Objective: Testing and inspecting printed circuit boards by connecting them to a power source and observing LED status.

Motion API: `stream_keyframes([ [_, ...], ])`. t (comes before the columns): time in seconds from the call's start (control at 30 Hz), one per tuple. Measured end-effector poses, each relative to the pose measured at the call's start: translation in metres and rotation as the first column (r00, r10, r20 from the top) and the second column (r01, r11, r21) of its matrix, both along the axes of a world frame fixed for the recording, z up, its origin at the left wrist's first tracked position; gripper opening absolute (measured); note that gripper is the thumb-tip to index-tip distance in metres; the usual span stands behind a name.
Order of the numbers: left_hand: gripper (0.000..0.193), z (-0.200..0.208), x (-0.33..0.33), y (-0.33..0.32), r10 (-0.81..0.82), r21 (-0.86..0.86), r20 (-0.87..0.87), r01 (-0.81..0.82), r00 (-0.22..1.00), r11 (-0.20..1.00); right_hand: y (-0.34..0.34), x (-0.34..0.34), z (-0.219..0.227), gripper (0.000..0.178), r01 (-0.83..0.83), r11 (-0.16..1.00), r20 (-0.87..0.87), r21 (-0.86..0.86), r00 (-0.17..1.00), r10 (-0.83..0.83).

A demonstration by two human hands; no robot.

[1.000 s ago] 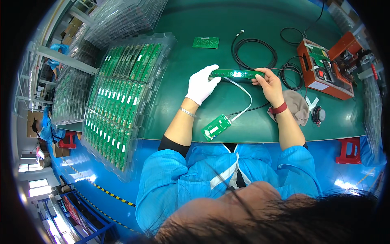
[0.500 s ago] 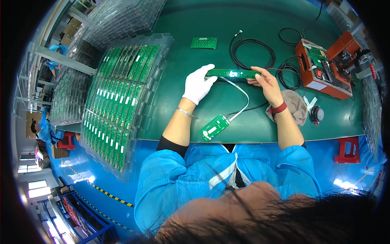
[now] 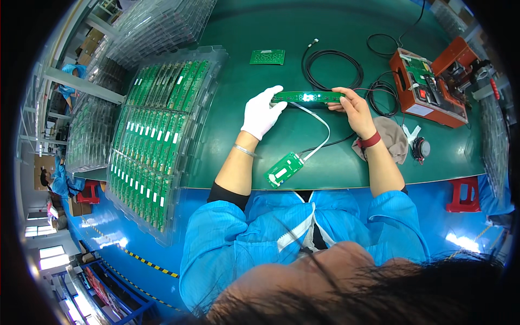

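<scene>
A long, narrow green circuit board (image 3: pixel 295 97) with a brightly lit display in its middle spans the gap between my hands above the table. My left hand (image 3: pixel 262 114), in a white glove, is closed on the board's left end. Bare, with a red band at the wrist, my right hand (image 3: pixel 355 111) pinches its right end between thumb and fingers. From beneath the board a white cable (image 3: pixel 323 125) curves down to a smaller green circuit board (image 3: pixel 284 169) lying near the table's front edge. A black cable also runs from that smaller board.
Clear plastic trays (image 3: pixel 216 57) full of narrow green boards stand at the left. Farther back lie another green board (image 3: pixel 267 57) and a coiled black cable (image 3: pixel 338 54). An orange test box (image 3: pixel 428 108), a beige cloth (image 3: pixel 391 141) and a small round black part (image 3: pixel 420 149) are to the right.
More of the display on the held board is lit now, and the board is tilted slightly differently. My hands keep their hold; the whole view has shifted a little.
</scene>
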State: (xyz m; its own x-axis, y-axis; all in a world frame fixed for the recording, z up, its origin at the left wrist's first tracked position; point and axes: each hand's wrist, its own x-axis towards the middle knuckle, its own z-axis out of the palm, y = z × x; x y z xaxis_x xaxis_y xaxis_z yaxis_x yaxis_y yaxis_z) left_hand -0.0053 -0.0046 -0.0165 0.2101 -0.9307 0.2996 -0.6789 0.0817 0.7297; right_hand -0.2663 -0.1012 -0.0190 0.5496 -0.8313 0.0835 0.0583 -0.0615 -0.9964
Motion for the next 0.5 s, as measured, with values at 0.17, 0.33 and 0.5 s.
stream_keyframes([
  [0.17, 0.043, 0.0011, -0.0013, -0.0007, 0.000, 0.002, 0.007, 0.000, 1.000, 1.000, 0.0006, -0.0013, 0.0000, 0.033, 0.006, 1.000, 0.001, 0.000, 1.000, -0.006],
  [0.33, 0.043, 0.0005, 0.0000, 0.0000, 0.002, 0.000, 0.013, -0.002, 1.000, 1.000, 0.0017, -0.0001, 0.0025, 0.032, 0.006, 1.000, -0.003, 0.004, 1.000, -0.006],
  [0.5, 0.041, 0.0038, -0.0009, 0.0018, 0.035, 0.020, 0.089, -0.037, 0.995, 0.999, 0.0005, 0.0002, 0.0023, 0.032, 0.004, 0.999, 0.006, 0.046, 1.000, -0.005],
])
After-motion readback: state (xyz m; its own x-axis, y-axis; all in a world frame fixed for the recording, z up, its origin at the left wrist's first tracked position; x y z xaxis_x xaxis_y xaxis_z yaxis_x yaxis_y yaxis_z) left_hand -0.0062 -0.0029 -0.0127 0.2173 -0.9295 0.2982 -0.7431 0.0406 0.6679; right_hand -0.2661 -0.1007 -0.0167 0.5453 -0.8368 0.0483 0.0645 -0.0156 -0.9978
